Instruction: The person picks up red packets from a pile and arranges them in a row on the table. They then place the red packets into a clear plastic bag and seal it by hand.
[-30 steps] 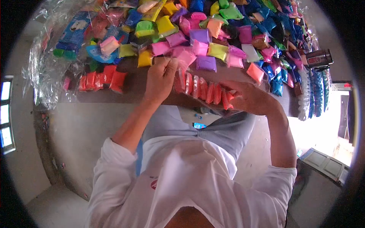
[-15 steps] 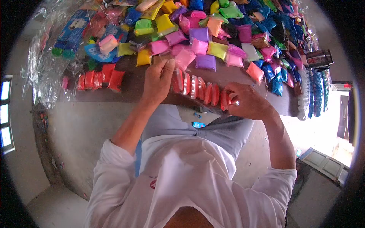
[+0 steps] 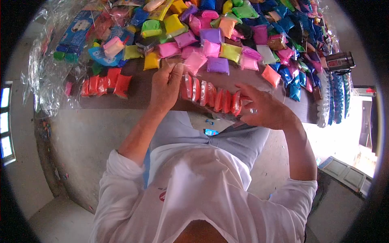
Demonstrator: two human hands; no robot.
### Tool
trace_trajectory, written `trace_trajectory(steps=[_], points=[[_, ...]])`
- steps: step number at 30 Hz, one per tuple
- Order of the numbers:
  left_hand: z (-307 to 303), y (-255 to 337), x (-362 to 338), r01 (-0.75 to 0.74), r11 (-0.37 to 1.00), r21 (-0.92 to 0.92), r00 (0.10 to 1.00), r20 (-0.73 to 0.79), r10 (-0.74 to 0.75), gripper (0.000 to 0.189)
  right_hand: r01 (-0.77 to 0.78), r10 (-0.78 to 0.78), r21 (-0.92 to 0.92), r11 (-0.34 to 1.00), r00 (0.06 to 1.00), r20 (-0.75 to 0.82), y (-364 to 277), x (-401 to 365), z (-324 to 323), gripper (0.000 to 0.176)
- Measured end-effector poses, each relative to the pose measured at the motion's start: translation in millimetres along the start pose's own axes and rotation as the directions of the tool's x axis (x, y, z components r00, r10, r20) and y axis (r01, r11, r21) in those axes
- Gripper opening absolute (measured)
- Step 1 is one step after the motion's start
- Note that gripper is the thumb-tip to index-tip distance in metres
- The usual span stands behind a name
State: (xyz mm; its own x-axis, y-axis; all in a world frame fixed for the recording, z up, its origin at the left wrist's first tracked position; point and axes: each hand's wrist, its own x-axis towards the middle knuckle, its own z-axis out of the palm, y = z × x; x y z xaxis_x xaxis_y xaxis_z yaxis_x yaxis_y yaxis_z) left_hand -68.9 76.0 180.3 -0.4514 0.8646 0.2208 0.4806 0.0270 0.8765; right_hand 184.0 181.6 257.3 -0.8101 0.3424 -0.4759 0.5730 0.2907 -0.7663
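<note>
A row of several small red packets (image 3: 210,94) stands on edge along the front of the dark table, with clear plastic film around it. At the row's left end, my left hand (image 3: 166,86) is closed in a pinch, thumb against forefinger, on what looks like the edge of that clear plastic bag. My right hand (image 3: 265,107) is at the right end, its fingers apart and curved around the last red packet; fingertips there are close to or touching it. Further left lies a second group of red packets (image 3: 106,84), apart from both hands.
A big heap of colourful packets (image 3: 219,36) covers the back of the table (image 3: 142,83). Loose clear wrapping (image 3: 44,77) hangs at the left. A dark cylindrical flask or cup (image 3: 339,62) and strips of packets (image 3: 334,99) are at the right edge.
My right hand has loosened from the last red packet, its fingers spreading and shifting slightly right. The row of red packets has moved slightly left. My left hand keeps its pinch, nearly in place.
</note>
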Motion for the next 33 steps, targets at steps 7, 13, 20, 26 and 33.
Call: trace_trajectory(steps=[7,13,20,26,33], points=[[-1,4,-1,0.034,0.997,-0.068,0.999,0.013,-0.033,0.037,0.021,-0.049,-0.312,0.95,0.996,-0.081,-5,-8,9,0.098],[-7,1,-4,0.089,0.996,-0.002,0.995,0.044,-0.089,0.037,0.14,-0.175,-0.177,0.974,0.963,-0.203,-24,-53,-12,0.072],[-4,8,-3,0.056,0.992,-0.111,0.998,0.037,-0.053,0.037,0.215,-0.028,0.434,0.875,0.917,-0.398,-7,-87,-19,0.042],[-4,9,-4,0.028,0.993,-0.111,1.0,0.012,-0.027,0.036,0.212,-0.087,0.212,0.954,0.871,-0.483,-19,-64,1,0.046],[-6,3,-6,0.078,0.992,-0.101,0.997,0.022,-0.077,0.034,0.183,-0.118,0.112,0.977,0.894,-0.432,-36,-45,1,0.072]])
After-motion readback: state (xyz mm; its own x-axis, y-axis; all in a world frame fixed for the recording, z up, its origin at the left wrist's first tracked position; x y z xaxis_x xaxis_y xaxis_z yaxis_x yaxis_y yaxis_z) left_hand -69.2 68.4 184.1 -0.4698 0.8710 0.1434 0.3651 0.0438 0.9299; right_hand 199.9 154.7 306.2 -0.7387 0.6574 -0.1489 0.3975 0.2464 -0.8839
